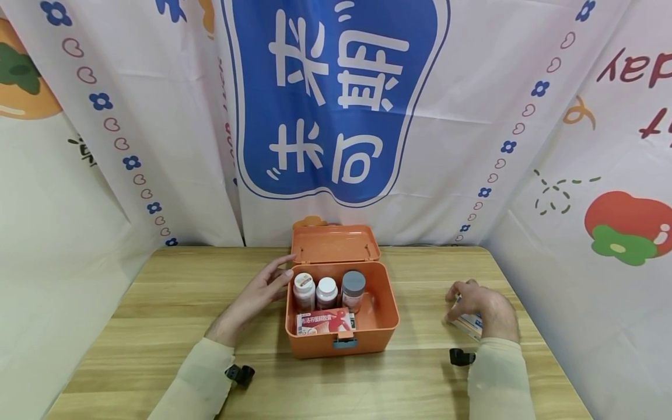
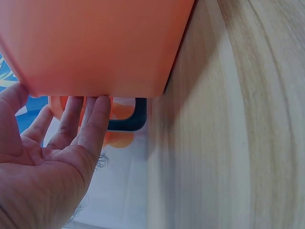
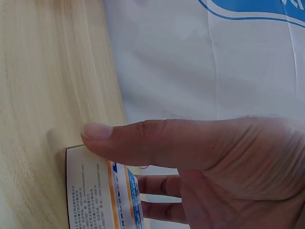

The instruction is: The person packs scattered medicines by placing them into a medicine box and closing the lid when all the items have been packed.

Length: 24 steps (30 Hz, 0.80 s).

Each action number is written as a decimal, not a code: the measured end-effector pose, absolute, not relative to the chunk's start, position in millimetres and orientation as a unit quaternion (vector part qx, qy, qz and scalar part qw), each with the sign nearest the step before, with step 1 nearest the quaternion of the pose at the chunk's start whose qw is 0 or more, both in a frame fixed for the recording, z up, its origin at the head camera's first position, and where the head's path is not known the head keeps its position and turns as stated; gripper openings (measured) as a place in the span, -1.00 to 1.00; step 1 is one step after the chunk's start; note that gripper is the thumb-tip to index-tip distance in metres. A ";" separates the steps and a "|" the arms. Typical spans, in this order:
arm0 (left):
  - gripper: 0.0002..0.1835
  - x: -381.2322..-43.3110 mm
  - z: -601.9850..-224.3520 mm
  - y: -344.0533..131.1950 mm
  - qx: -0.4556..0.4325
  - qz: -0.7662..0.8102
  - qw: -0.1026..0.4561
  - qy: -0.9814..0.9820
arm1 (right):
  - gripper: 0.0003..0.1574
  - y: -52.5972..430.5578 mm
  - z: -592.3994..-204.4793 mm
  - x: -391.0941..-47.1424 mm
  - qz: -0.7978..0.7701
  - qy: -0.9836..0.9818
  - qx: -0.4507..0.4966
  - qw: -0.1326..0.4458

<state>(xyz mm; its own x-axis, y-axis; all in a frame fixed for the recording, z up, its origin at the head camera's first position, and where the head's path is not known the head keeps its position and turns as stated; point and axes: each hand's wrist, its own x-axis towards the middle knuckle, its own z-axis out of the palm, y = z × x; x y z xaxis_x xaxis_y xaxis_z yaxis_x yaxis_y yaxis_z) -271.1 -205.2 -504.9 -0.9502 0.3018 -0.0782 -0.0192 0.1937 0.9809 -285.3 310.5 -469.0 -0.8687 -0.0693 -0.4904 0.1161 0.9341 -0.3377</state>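
An orange storage box (image 1: 320,347) stands on the table with its lid (image 1: 336,244) tipped back. Inside are two white-capped bottles (image 1: 327,291), a grey-capped bottle (image 1: 353,286) and a red-and-white medicine box (image 1: 322,322) at the front. My left hand (image 1: 262,290) rests at the box's left side, its fingers (image 2: 93,124) extended against the orange wall in the left wrist view. Off to the right, my right hand (image 1: 483,300) pinches a white medicine box (image 3: 93,191) with blue and orange stripes, thumb on one face and fingers on the other side, low over the table.
The wooden table (image 1: 420,379) meets a printed cloth (image 1: 262,221) hanging behind it, with more cloth on both sides. A blue latch (image 1: 345,344) is on the orange box's front. A dark handle (image 2: 138,117) shows behind it in the left wrist view.
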 end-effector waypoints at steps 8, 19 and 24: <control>-0.35 -271.2 -505.0 -205.1 0.090 0.624 0.126 0.766 | -0.47 310.8 -472.1 -286.9 -0.185 0.953 0.007 0.241; -0.35 -271.7 -505.6 -205.0 0.089 0.628 0.125 0.763 | -0.60 305.4 -478.8 -294.9 -0.197 0.959 -0.030 0.201; -0.35 -271.4 -505.9 -205.8 0.089 0.627 0.125 0.764 | -0.65 301.4 -484.1 -300.9 -0.213 0.961 -0.045 0.173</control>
<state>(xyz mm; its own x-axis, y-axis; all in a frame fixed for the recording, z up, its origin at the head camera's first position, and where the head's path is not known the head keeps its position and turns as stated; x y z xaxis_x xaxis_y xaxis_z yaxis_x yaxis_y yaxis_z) -271.4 -205.8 -505.9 -0.9526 0.2934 -0.0799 -0.0209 0.1988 0.9798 -300.9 301.4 -484.1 -0.9357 -0.1609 -0.3139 -0.0134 0.9055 -0.4242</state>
